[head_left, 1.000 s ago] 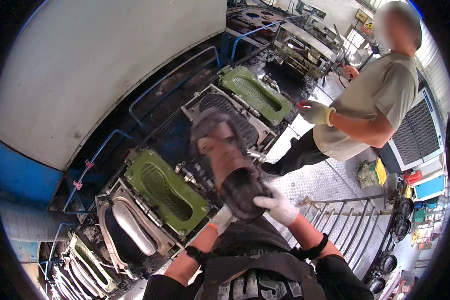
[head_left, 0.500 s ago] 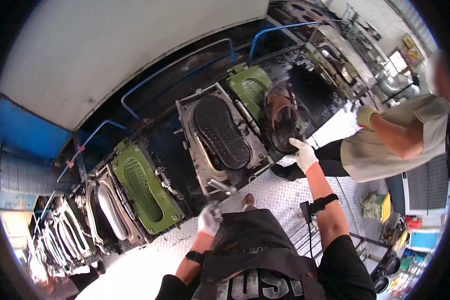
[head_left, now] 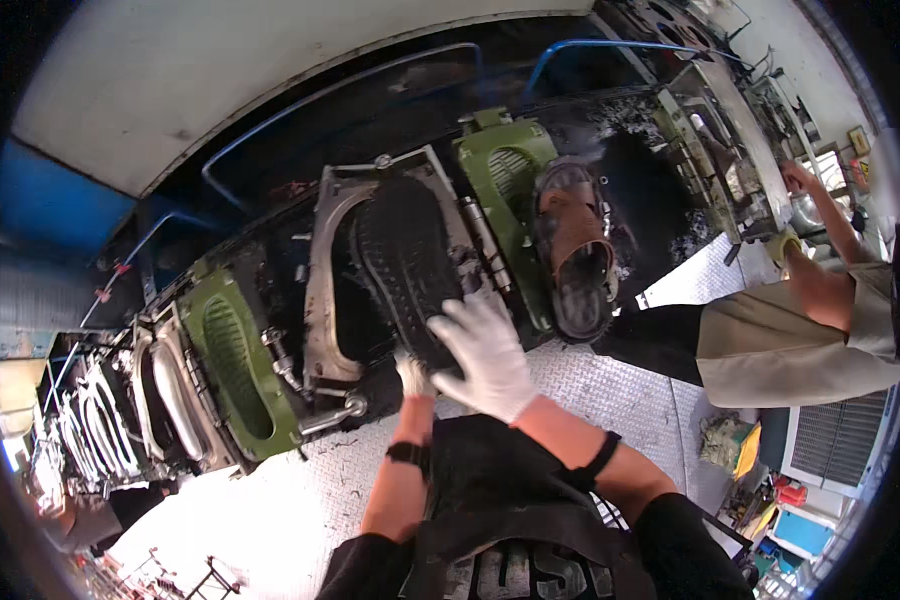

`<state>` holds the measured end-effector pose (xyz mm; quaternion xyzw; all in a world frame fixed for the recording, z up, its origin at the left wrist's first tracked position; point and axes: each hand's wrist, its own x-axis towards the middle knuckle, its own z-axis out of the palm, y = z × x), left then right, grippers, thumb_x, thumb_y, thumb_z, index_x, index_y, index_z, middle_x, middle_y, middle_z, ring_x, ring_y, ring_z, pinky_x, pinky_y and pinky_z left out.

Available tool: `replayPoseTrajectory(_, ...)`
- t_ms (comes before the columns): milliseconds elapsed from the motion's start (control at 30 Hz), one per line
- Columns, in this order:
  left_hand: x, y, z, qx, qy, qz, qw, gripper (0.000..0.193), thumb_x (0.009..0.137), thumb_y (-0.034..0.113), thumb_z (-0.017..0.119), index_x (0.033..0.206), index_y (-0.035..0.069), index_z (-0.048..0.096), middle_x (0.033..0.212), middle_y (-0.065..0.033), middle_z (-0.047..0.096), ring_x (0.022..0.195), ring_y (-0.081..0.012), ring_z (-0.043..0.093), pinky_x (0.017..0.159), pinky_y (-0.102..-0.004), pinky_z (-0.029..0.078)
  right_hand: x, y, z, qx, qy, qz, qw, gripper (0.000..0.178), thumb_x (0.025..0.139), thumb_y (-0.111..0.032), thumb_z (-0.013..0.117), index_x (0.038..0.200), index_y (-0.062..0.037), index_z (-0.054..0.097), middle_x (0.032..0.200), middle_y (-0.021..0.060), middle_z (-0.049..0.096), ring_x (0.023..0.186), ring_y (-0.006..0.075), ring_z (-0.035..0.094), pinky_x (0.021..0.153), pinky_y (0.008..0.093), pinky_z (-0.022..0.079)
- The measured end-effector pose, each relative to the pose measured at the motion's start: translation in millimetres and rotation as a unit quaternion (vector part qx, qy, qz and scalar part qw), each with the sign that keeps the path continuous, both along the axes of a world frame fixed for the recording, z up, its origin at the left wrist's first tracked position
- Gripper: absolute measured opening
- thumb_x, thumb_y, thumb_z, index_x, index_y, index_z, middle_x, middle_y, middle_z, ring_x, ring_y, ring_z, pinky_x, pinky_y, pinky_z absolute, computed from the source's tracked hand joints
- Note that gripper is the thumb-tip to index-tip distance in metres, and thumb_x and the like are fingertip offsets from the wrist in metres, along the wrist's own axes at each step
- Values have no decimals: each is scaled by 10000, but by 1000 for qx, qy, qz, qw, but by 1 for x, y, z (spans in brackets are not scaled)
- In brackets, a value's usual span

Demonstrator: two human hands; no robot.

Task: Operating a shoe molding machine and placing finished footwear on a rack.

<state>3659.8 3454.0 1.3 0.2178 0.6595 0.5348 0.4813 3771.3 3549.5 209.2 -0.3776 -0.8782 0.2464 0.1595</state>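
A black shoe sole (head_left: 402,250) with a row of small marks along its edge lies over a metal mould frame (head_left: 322,290) in front of me. At its near end my left hand (head_left: 413,377), in a white glove, is closed on the edge; its fingertips are partly hidden. My gloved right hand (head_left: 485,358) is spread over the near right part of the sole, fingers apart. Whether it touches the sole I cannot tell. To the right, a brown strapped sandal (head_left: 577,235) with a dark footbed rests beside a green mould half (head_left: 510,180).
Another green mould (head_left: 232,365) and several metal moulds (head_left: 175,400) line the bench to the left. A metal handle (head_left: 350,406) juts from the near mould frame. Blue bars (head_left: 345,75) run behind. A co-worker (head_left: 785,330) stands at the right, arms toward the machine.
My right hand has left the sandal and come across to the sole. My left hand has risen to the sole's near end. The co-worker's arms now reach toward the machine. The view has shifted.
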Motion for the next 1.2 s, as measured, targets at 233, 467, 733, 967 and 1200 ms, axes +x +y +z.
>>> replayPoseTrajectory(233, -23, 9, -15, -8, -134, 13, 991, 408, 936, 282, 485, 1254, 32, 537, 1212, -88, 601, 1066, -246, 572, 883, -365, 471, -32, 6, -38, 41, -78, -37, 995, 820, 638, -256, 804, 1371, -210, 439, 1473, 140, 299, 1259, 436, 366, 990, 504, 382)
replayPoseTrajectory(467, -26, -56, -30, -29, -231, 62, 971, 417, 940, 300, 491, 1258, 35, 536, 1204, -82, 605, 1058, -252, 576, 883, -365, 476, -58, 34, -15, -24, 33, -83, 996, 870, 651, -251, 787, 1410, -159, 372, 1458, 180, 318, 1248, 405, 394, 985, 468, 400)
replayPoseTrajectory(733, -28, -47, -40, -52, -348, 109, 930, 428, 943, 321, 498, 1262, 39, 535, 1195, -76, 609, 1049, -258, 581, 884, -365, 482, 67, 63, 61, -313, 386, -266, 826, 420, 825, -82, 569, 1224, 25, 493, 1225, 162, 582, 1114, 271, 564, 999, 381, 433)
replayPoseTrajectory(967, -60, 86, -2, 60, -325, 157, 931, 528, 956, 422, 504, 1283, 8, 522, 1234, -80, 588, 1055, -236, 581, 924, -364, 473, 175, 11, -4, -371, 682, -401, 486, 415, 731, 44, 494, 1139, 1, 559, 1125, 135, 629, 1026, 271, 615, 943, 424, 497)
replayPoseTrajectory(1200, 37, 82, 175, 22, 233, -44, 971, 447, 905, 204, 595, 1288, -12, 513, 1033, -101, 680, 923, -196, 640, 852, -313, 497, 191, -13, 7, -286, 619, -523, 512, 454, 718, 89, 586, 1138, -63, 502, 885, 57, 594, 826, 194, 608, 801, 329, 517)
